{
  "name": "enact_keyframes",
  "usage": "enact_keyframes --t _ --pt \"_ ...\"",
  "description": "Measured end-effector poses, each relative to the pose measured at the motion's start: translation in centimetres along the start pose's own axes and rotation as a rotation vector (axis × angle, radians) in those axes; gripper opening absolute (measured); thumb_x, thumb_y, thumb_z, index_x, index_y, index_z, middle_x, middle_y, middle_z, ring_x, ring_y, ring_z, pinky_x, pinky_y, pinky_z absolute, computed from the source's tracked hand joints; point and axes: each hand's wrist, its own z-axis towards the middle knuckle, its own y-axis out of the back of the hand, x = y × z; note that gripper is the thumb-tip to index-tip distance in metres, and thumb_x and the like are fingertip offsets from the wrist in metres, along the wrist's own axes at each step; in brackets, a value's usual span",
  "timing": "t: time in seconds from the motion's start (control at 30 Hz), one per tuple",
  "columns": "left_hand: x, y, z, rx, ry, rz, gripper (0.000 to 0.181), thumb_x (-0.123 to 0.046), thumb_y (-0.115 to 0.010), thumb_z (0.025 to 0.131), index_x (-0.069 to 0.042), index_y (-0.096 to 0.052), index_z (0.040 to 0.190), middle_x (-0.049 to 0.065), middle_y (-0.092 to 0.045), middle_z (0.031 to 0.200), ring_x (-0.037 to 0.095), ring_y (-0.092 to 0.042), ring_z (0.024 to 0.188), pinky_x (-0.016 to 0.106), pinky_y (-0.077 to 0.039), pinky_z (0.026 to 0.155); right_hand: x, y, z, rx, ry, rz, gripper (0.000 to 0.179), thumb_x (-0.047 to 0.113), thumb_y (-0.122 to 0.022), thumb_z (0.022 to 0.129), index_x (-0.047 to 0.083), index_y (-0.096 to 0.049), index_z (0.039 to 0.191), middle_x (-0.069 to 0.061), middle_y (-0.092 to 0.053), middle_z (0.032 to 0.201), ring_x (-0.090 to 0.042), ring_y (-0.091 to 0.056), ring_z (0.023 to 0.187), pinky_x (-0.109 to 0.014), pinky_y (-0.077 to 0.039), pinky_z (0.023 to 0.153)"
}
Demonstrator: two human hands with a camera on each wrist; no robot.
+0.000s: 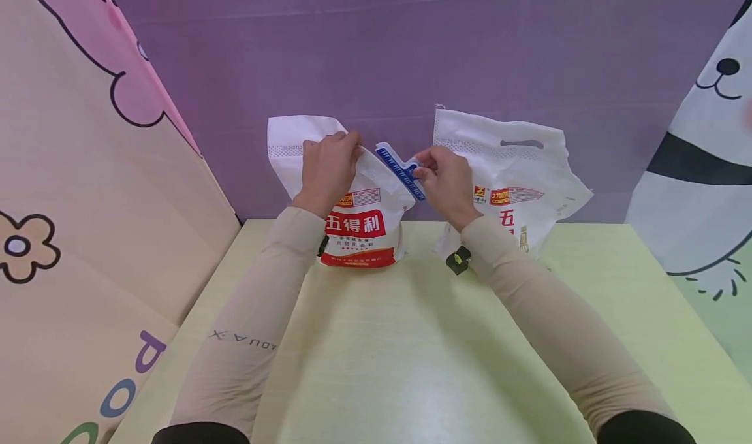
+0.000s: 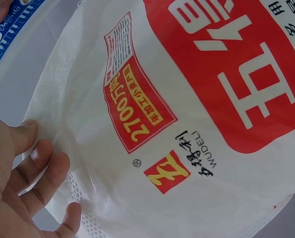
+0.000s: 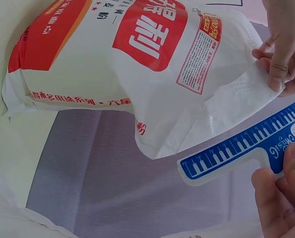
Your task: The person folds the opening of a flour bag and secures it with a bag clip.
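Observation:
My left hand (image 1: 331, 168) pinches the upper edge of a white flour bag (image 1: 363, 241) with red print, standing on the left of the table. In the left wrist view, the thumb and fingertips grip the crumpled white material of the bag (image 2: 112, 198) at its edge. Between thumb and fingers, my right hand (image 1: 448, 181) holds a blue and white T-shaped clip (image 1: 401, 171) printed with piano keys. Its long bar lies slanted close beside the bag's right upper edge. In the right wrist view, the clip (image 3: 237, 153) appears just below the bag's edge.
A second white flour bag (image 1: 529, 170) with a slotted handle hole stands behind and right of my right hand. A dark tag-like piece (image 1: 458, 260) is near my right wrist. The pale table (image 1: 399, 352) meets a purple backdrop (image 1: 376, 52) behind, with cartoon-printed panels at both sides.

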Motion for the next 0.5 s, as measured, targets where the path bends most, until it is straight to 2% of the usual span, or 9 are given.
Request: enact_keyframes --t 0.33,0.5 --pt "-0.11 -0.02 0.01 -0.013 -0.007 0.005 0.024 -0.032 -0.057 0.104 -0.019 -0.067 0.122 0.007 -0.073 0.124 0.032 -0.069 0.114 0.049 -0.048 0.097 0.06 -0.34 0.42 -0.012 -0.003 -0.042 0.012 0.002 -0.066 0.097 -0.001 -0.072 0.106 -0.017 -0.076 0.100 -0.031 -0.072 0.088 -0.042 -0.060 0.081" --pt "-0.08 -0.07 0.01 0.000 -0.001 0.011 0.024 -0.032 -0.057 0.104 -0.020 -0.066 0.123 0.007 -0.073 0.125 0.032 -0.069 0.114 0.049 -0.048 0.097 0.11 -0.55 0.64 -0.014 0.001 -0.063 0.012 0.001 -0.064 0.097 -0.001 -0.073 0.105 -0.017 -0.076 0.099 -0.031 -0.072 0.088 -0.042 -0.059 0.081"
